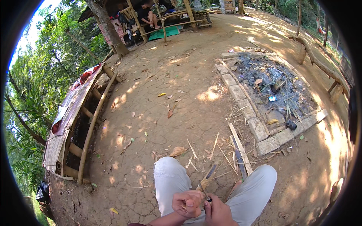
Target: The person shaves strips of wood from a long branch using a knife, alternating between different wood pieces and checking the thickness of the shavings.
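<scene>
Low in the picture, my two hands meet between my bent knees in light trousers. My right hand (218,213) is closed on the dark handle of a small knife (204,191), its narrow blade pointing up and left. Close beside it, my left hand (187,203) is curled around a thin pale strip (184,207), mostly hidden by the fingers. Just beyond the hands lies a second blade (211,172) with a pale wooden handle (204,184). Near my right knee, a split bamboo length (240,148) rests on the ground beside a long dark flat piece (239,160).
A brick-edged fire pit (247,109) with ash and a black object (290,125) is at right. A low bamboo bench (71,116) stands at left, a log rail (320,62) far right. Slivers (192,148) and leaves litter the dirt. A person (148,16) sits under a shelter.
</scene>
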The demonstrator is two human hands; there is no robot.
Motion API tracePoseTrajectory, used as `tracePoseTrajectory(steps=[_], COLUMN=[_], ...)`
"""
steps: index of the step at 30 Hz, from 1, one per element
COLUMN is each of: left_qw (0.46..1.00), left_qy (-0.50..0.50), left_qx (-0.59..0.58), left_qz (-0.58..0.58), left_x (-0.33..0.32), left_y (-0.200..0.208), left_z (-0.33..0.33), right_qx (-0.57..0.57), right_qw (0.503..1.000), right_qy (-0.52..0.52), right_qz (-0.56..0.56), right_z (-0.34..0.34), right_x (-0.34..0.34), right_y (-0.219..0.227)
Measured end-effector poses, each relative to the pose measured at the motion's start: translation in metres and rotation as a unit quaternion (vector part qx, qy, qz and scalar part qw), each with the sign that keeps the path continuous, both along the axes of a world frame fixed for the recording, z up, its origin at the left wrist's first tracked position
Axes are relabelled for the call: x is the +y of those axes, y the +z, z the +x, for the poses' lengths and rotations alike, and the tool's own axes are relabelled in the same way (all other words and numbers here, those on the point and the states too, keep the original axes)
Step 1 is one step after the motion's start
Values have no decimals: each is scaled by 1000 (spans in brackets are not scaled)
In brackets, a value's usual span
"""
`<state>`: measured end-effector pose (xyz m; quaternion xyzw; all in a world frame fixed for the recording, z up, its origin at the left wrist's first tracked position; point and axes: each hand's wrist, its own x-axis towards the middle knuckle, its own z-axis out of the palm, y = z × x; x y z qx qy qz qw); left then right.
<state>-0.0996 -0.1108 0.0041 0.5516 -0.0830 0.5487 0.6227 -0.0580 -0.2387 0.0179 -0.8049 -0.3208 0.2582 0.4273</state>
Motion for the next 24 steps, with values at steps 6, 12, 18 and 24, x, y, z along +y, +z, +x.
tracePoseTrajectory(steps=[6,12,18,24], left_qw=[998,1000,999,990], left_qy=[16,7,8,-73], left_qx=[9,2,43,75], left_qz=[-58,-14,-28,89], left_x=[0,0,-3,9], left_y=[7,-1,-7,22], left_z=[14,0,-15,-10], right_qx=[-28,-167,-69,-56], right_qw=[996,977,983,990], right_qy=[76,122,155,126], right_qz=[-23,-46,-70,18], right_z=[28,38,40,32], right_x=[5,5,1,-2], right_y=[9,-26,-6,-10])
